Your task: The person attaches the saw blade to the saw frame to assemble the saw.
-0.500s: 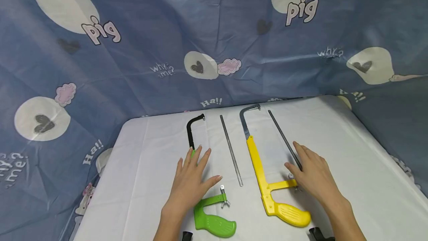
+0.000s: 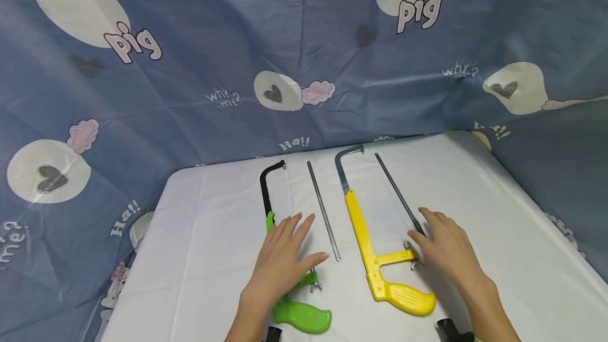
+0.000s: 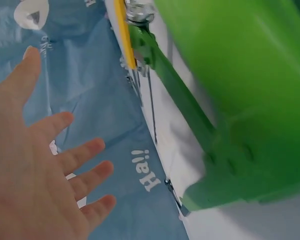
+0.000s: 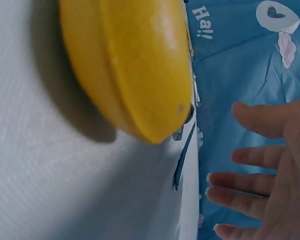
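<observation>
One blade (image 2: 323, 211) lies toward one o'clock of the green frame (image 2: 304, 316), another blade (image 2: 398, 191) likewise of the yellow frame (image 2: 362, 236), seemingly paired, left hand (image 2: 285, 264) and right hand (image 2: 445, 249) empty, grip wide.

two hacksaw frames (image 2: 359, 226) (image 2: 304, 316), two slim dark strips (image 2: 323, 210) (image 2: 399, 194), two hands (image 2: 283, 263) (image 2: 448, 249), one white tabletop (image 2: 223, 236)

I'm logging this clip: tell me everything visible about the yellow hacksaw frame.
The yellow hacksaw frame lies on the white surface, its hooked grey metal end pointing away. Its long bar and ridged handle are glossy yellow, apparently painted. A short yellow crossarm ends in metal hardware with a wing nut. No blade is fitted. The open right hand is close beside the crossarm, with no contact visible.
</observation>
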Demonstrator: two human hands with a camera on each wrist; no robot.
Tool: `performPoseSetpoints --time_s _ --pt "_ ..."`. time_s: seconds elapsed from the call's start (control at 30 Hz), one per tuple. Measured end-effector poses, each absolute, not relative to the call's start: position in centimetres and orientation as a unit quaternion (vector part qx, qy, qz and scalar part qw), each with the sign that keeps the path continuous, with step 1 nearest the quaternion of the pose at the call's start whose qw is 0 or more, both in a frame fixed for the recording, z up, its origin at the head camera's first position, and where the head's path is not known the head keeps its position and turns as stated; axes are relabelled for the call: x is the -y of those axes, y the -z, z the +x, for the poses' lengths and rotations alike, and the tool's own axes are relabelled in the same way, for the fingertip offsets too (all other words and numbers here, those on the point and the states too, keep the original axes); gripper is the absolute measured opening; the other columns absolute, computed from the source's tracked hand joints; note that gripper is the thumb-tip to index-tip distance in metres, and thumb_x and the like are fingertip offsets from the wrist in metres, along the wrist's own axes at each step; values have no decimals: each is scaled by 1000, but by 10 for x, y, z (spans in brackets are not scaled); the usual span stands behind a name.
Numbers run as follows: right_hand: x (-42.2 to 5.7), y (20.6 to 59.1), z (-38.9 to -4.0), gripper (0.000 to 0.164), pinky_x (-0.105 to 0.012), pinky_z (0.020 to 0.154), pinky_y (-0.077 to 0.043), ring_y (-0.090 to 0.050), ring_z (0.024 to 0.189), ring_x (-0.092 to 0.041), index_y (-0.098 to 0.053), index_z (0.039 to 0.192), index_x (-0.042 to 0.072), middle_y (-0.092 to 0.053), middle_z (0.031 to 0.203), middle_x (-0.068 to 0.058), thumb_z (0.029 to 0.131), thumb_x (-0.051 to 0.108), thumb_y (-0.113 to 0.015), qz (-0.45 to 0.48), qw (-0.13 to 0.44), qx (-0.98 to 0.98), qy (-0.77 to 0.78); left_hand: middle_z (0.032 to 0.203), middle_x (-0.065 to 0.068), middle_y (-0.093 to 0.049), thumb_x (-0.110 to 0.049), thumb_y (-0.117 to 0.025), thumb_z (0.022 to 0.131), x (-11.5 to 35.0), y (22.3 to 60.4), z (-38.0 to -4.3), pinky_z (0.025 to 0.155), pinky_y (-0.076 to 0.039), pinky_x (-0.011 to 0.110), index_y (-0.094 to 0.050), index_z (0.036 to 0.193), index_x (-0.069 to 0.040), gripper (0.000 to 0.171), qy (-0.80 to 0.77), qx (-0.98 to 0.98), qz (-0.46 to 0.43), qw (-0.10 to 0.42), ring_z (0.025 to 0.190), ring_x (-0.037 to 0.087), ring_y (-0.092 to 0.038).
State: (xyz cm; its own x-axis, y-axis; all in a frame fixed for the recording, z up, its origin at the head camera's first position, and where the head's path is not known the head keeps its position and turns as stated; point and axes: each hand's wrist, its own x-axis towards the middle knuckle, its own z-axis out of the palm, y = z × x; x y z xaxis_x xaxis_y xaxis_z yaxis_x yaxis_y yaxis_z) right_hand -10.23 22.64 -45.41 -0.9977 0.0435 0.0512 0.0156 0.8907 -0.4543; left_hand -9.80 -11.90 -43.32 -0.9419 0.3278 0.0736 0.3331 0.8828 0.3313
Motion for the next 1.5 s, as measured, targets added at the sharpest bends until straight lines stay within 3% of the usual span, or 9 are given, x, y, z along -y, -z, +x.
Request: performPoseSetpoints --time_s 0.37,0.83,1.07,1.27,1.5 --pt "-231 456 -102 49 -58 81 -47 -63 97 -42 -58 129 -2 -65 112 -26 91 27 -65 -39 44 971 -233 154 5 -43 -73 -52 88 99 428 -101 116 -31 50 -33 154 -33 81 167 967 -190 -11 142 27 -41" --pt "-234 456 -105 47 -44 65 -47 -61 81 -28 -61 125 -3 -67 97 -18 91 28 -66 -66 0 966 -250 136 1 -55 -71 -56 87 68 432 -100 109 -40 45 -34 154 -32 80 158 961 -225 -40 128 22 -51" --pt "-230 461 -108 44 -49 71 -49 -63 80 -32 -61 122 -8 -68 93 -21 89 20 -66 -77 2 963 -258 125 0 -60 -65 -61 87 50 430 -99 94 -46 37 -38 152 -31 77 127 958 -256 -40 113 17 -56" --pt "-227 465 -111 44 -51 72 -50 -64 81 -34 -60 122 -9 -69 95 -24 88 18 -67 -85 -8 961 -262 115 0 -63 -62 -64 87 39 431 -100 79 -46 29 -41 151 -29 75 102 955 -274 -40 97 15 -57" --pt "-225 464 -112 41 -54 75 -50 -65 86 -39 -62 120 -9 -69 101 -27 87 17 -67 -90 -6 963 -255 112 1 -65 -61 -64 87 30 433 -102 77 -47 30 -45 148 -29 72 88 956 -275 -52 94 16 -60"
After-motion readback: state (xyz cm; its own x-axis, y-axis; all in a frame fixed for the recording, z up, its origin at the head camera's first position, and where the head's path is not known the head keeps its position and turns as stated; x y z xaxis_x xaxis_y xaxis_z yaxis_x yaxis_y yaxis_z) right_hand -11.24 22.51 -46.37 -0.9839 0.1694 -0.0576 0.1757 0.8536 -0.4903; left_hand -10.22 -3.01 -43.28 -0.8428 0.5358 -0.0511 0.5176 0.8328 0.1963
